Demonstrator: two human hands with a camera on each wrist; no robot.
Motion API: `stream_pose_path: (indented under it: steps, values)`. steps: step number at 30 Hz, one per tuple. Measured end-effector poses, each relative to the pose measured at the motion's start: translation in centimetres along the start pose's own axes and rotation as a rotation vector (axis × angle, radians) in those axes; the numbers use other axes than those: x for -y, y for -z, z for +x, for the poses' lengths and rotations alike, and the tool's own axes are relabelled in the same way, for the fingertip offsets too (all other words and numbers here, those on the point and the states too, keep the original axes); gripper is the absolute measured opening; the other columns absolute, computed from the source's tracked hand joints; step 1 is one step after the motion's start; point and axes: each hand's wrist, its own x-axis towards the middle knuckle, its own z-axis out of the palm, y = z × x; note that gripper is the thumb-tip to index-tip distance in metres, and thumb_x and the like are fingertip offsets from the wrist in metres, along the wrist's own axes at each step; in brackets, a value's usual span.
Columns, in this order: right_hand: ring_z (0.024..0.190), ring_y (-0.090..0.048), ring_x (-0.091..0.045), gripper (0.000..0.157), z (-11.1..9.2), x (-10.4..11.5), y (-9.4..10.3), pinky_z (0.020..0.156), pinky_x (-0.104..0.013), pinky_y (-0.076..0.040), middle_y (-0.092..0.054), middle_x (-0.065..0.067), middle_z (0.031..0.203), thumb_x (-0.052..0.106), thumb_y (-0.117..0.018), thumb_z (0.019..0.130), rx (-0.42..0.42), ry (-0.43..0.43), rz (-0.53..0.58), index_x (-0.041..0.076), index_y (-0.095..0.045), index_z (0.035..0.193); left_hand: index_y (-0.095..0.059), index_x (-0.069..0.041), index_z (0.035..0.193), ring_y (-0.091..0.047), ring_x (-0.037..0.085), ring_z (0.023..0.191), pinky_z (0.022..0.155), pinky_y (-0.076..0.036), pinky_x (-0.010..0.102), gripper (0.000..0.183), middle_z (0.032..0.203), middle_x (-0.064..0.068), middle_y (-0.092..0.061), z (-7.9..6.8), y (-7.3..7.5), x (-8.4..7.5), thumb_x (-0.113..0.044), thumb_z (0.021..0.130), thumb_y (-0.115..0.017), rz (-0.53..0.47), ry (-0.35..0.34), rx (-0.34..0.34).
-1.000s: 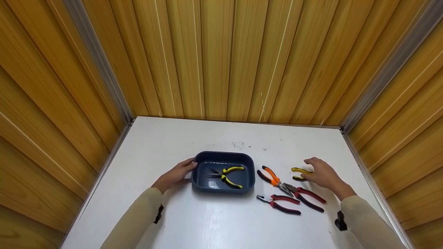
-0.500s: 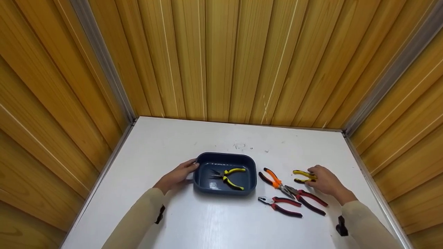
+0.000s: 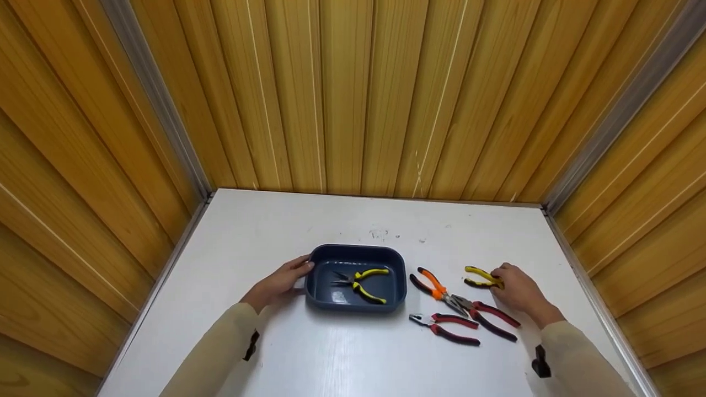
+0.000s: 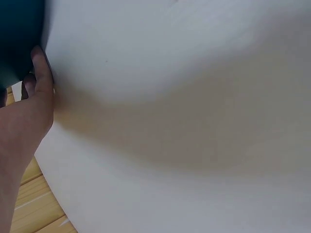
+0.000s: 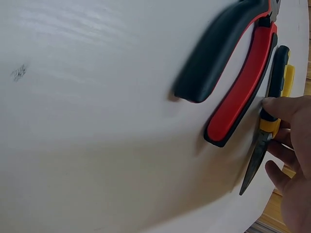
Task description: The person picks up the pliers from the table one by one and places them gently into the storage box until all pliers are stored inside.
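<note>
My right hand (image 3: 515, 286) pinches the yellow pliers (image 5: 268, 124) near the joint, on the bench (image 3: 248, 220) just beyond the red pliers (image 3: 499, 313); a firm hold there should steady both handles, and a straight lift should avoid snagging; my left hand (image 3: 281, 280) grips the tray (image 3: 356, 307) by its side

Your right hand (image 3: 517, 288) grips a pair of yellow-and-black pliers (image 3: 485, 274), thumb and fingers pinching it near the joint; one second earlier, the same hand hung spread over the tool. Your fingertips have since drawn in toward you from beyond the upper handle, baring more of the lower handle to the head camera.
</note>
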Motion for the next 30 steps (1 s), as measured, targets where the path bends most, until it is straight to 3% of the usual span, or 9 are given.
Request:
stream_pose_path:
  steps: [15, 22, 30]
  values:
    - [0.102, -0.058, -0.036, 0.032, 0.0, 0.0, -1.1, 0.094, -0.060, -0.053, -0.061, -0.020, 0.112, 0.006, -0.073, 0.094, -0.047, -0.033, 0.031, -0.010, -0.069, 0.121, -0.037, -0.011, 0.166, -0.030, 0.034, 0.155, 0.112, -0.048, 0.052, 0.060, 0.169, 0.018, -0.035, 0.1, 0.2, 0.2, -0.030, 0.112, -0.057, -0.037, -0.014, 0.031]
    - [0.103, -0.059, -0.038, 0.032, -0.4, 0.0, -1.2, 0.093, -0.061, -0.053, -0.062, -0.020, 0.110, 0.006, -0.074, 0.093, -0.058, -0.034, 0.018, -0.011, -0.069, 0.120, -0.028, -0.011, 0.169, -0.029, 0.037, 0.156, 0.108, -0.053, 0.045, 0.069, 0.171, 0.019, -0.028, 0.2, 0.4, 0.3, -0.038, 0.111, -0.056, 0.070, 0.009, 0.012]
    - [0.099, -0.056, -0.036, 0.035, -0.2, 0.5, -1.2, 0.090, -0.060, -0.052, -0.061, -0.020, 0.109, 0.008, -0.073, 0.092, -0.061, -0.091, 0.045, -0.010, -0.067, 0.121, -0.030, -0.009, 0.168, -0.033, 0.036, 0.154, 0.110, -0.051, 0.049, 0.065, 0.171, 0.020, -0.029, 0.1, 0.2, 0.2, -0.031, 0.112, -0.056, -0.006, 0.000, 0.014]
